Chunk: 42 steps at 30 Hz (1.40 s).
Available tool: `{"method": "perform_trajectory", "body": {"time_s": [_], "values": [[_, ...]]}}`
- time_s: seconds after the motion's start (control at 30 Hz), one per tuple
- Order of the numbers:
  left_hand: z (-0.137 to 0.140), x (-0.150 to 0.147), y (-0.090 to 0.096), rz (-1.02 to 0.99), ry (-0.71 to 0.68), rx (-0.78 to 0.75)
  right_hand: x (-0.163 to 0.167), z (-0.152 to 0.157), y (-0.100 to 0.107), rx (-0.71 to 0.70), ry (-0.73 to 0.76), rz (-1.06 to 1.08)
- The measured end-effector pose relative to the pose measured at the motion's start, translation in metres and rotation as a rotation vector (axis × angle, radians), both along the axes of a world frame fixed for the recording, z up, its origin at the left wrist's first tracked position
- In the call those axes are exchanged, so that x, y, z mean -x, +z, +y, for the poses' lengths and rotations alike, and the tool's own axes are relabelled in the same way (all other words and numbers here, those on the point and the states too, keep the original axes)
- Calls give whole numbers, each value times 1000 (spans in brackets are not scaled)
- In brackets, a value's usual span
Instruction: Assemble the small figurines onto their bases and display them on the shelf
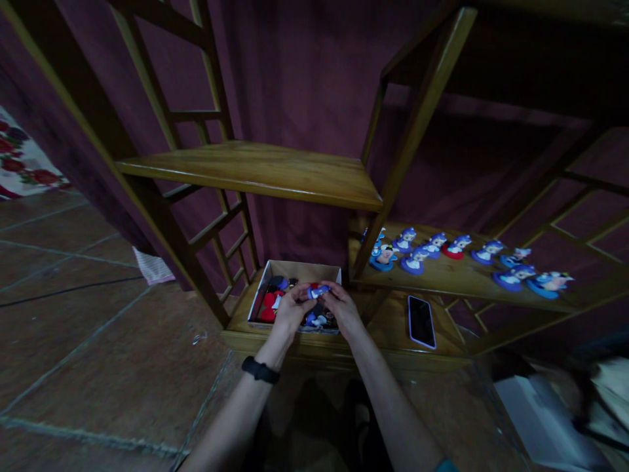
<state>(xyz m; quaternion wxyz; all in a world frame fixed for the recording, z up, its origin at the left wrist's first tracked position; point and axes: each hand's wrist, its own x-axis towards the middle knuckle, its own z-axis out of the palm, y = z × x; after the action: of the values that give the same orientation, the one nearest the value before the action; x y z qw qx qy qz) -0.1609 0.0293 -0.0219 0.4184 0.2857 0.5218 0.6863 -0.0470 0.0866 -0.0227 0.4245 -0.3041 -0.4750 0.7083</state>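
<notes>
Both hands [317, 307] (on a figurine [318, 291])

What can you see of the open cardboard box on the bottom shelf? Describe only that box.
The cardboard box is small, shallow and rectangular, pale inside, with no lid on it. It sits flat on the lowest wooden shelf, left of a phone. It holds a jumble of small red, blue and dark figures. The left hand and right hand hover over its near edge, together holding a small blue figure.
</notes>
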Motion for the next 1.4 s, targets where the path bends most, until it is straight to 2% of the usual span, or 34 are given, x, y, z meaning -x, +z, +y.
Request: {"method": "perform_trajectory", "body": {"time_s": [0.3, 0.63, 1.03, 1.4], "values": [[-4, 1, 5, -49, 17, -11, 1, -1, 1, 29, 10, 4], [0, -1, 4, 38, 26, -25, 0, -1, -3, -84, -64, -115], [-1, -1, 6, -8, -18, -38, 1, -1, 0, -110, -28, -79], [1, 2, 2, 106, 9, -84, 2, 3, -6, -192, 41, -170]]}}
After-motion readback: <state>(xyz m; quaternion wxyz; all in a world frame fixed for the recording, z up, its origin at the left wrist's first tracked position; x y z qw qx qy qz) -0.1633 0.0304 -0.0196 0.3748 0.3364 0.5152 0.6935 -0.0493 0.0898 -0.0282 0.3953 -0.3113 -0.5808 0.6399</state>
